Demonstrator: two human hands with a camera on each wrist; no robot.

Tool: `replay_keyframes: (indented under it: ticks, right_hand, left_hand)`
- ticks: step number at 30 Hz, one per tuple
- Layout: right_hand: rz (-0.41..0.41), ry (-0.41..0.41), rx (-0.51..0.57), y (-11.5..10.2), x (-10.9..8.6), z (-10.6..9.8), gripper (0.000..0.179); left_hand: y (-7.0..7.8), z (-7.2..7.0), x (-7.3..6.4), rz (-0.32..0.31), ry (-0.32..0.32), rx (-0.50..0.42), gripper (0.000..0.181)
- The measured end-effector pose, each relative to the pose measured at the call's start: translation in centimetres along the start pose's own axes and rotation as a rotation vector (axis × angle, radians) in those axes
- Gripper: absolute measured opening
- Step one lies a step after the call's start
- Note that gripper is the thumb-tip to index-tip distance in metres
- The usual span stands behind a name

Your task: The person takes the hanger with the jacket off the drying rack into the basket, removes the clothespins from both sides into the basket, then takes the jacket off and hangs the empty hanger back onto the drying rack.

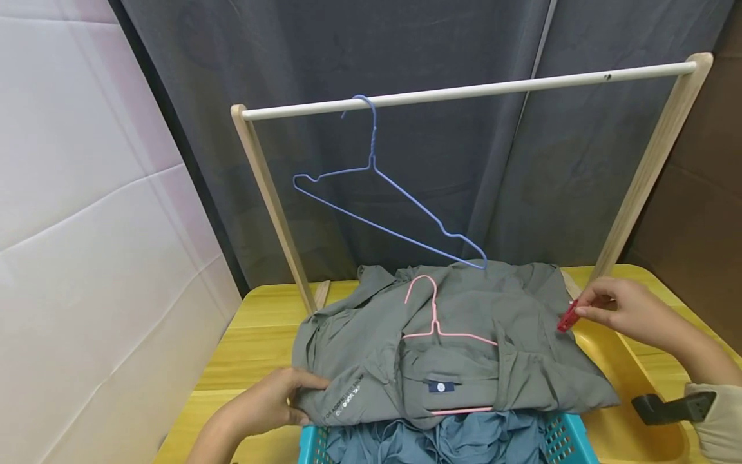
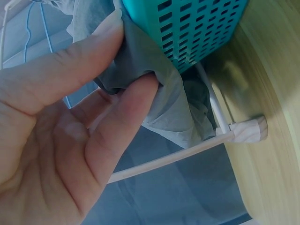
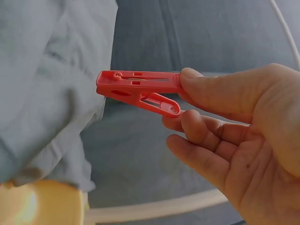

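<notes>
A grey-green shirt (image 1: 359,341) lies spread over a teal basket (image 1: 570,438), its collar toward me. Inside it sits a pink hanger (image 1: 436,309), the hook lying on the cloth. My left hand (image 1: 269,403) pinches the shirt's left edge between thumb and fingers; the left wrist view shows the folded cloth (image 2: 136,61) in that grip. At the shirt's right side, my right hand (image 1: 632,316) holds a red clothespin (image 3: 136,84) by its handle end. The clothespin's tip points at the shirt, and whether it touches the cloth I cannot tell.
A blue hanger (image 1: 406,241) hangs from the white rail (image 1: 464,93) of a wooden rack. Blue cloth (image 1: 394,444) fills the basket. A yellow bin (image 1: 632,399) stands at the right on the yellow table (image 1: 243,361). Dark curtain (image 1: 290,51) hangs behind.
</notes>
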State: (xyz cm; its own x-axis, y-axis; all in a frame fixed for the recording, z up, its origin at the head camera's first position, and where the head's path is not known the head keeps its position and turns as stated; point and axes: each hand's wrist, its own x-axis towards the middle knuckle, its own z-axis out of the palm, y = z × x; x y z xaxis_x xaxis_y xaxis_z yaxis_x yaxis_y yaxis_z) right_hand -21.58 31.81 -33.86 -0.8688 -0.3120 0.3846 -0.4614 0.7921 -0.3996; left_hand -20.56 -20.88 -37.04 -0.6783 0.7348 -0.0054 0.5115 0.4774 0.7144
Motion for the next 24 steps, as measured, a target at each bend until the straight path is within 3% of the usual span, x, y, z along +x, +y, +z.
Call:
replay_keyframes:
  ticks: [7, 15, 24]
  right_hand:
    - [0.040, 0.001, -0.021, 2.0, -1.2, 0.3, 0.014]
    - [0.176, -0.072, -0.029, 3.2, -2.4, 0.7, 0.011]
    - [0.155, -0.072, 0.003, 4.9, -3.3, 2.1, 0.013]
  left_hand:
    - [0.1, 0.0, 0.0, 0.003, 0.001, -0.007, 0.045]
    - [0.1, -0.1, -0.1, 0.003, -0.002, 0.005, 0.045]
    - [0.0, 0.0, 0.0, 0.006, 0.001, 0.010, 0.045]
